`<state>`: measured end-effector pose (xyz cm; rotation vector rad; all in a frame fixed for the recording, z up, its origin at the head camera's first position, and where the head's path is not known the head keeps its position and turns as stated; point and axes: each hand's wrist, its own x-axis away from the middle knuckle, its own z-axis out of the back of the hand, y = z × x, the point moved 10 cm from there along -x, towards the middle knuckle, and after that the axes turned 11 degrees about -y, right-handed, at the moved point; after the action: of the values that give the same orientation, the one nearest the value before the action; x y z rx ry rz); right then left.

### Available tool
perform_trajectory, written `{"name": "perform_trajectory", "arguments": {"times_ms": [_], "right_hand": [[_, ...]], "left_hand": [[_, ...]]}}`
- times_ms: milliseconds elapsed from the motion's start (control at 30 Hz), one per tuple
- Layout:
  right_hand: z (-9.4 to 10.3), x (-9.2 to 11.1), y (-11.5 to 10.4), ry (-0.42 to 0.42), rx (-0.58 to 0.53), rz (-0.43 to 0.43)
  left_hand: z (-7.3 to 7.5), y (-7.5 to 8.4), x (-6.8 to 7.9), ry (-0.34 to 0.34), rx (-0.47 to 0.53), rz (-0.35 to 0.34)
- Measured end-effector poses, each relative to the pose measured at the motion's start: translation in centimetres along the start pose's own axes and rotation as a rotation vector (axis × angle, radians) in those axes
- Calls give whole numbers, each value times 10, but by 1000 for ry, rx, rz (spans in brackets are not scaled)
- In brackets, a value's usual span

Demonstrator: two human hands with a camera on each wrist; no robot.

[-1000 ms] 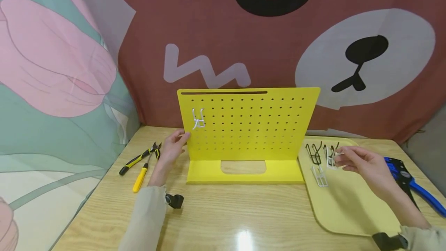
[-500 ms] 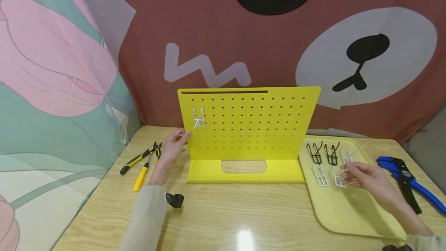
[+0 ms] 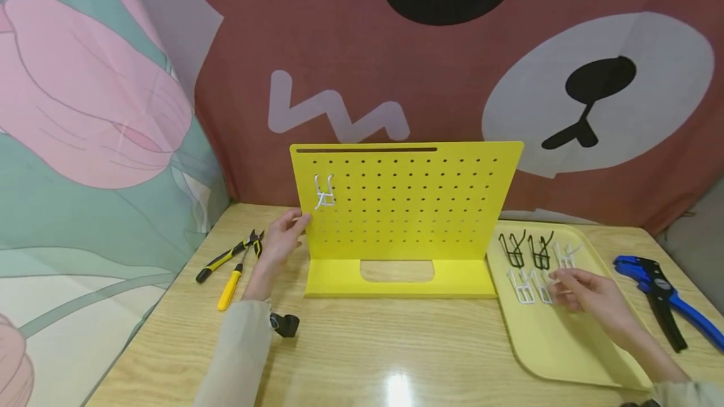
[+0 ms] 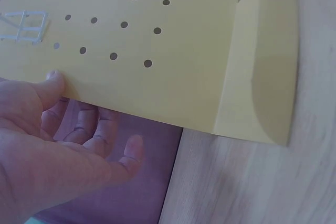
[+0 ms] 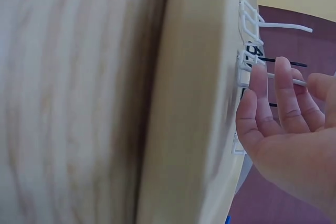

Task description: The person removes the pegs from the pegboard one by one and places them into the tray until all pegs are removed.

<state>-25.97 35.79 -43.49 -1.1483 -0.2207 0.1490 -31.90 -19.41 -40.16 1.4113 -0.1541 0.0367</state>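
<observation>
My left hand (image 3: pixel 281 237) holds the left edge of a yellow pegboard (image 3: pixel 407 200), its thumb in front and its fingers behind, as the left wrist view shows. High on the board's left side hangs a white wire hook (image 3: pixel 325 193). Over a pale yellow tray (image 3: pixel 565 344), my right hand (image 3: pixel 588 300) pinches the prong of another white wire hook (image 3: pixel 543 287) between thumb and fingers. Its wire frame is low by the tray surface, beside a second white hook (image 3: pixel 523 287). In the right wrist view, the fingers partly cover the pinched hook (image 5: pixel 243 69).
Two black wire hooks (image 3: pixel 513 250) and a third white hook (image 3: pixel 564 255) lie further back on the tray. Blue-handled pliers (image 3: pixel 662 294) are right of it. Left of the board are black-and-yellow cutters (image 3: pixel 226 259) and a yellow-handled screwdriver (image 3: pixel 229 291).
My right hand has moved toward me with the white hook, from over the black hooks, then slightly left beside another white hook. My left hand keeps its hold on the board.
</observation>
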Motion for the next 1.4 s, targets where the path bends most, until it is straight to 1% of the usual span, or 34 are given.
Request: {"name": "perform_trajectory", "arguments": {"times_ms": [133,300,467,567,700,767,833,900,1000,1067,1133,1267,1400], "right_hand": [[0,0,1,8,-6,9],[-1,0,1,-1,-15,10],[-1,3,-1,5,-13,-27],[1,7,-14,27,37,-11],[-1,9,-44,64,103,87],[-7,8,-58,74,102,135],[-14,8,-67,86,80,165],[-21,7,-72,99,5,175],[-34,4,-71,120,-130,156],[-43,1,-69,125,-199,137],[-53,-3,-69,116,-208,124],[-69,-13,-74,86,-174,120],[-83,-22,-81,33,-178,108]], "left_hand": [[0,1,1,4,-2,1],[1,0,1,5,4,8],[0,-1,1,-5,4,9],[-1,0,1,-7,-5,11],[-1,-1,1,-3,-4,15],[0,-1,1,1,-3,17],[0,-1,1,2,1,16],[0,-1,1,2,-1,13],[-1,-1,1,-4,-9,8],[0,-1,1,-4,-16,10],[0,-1,1,-1,-19,12],[1,-1,1,3,-19,11],[1,-1,2,-4,-24,11]]}}
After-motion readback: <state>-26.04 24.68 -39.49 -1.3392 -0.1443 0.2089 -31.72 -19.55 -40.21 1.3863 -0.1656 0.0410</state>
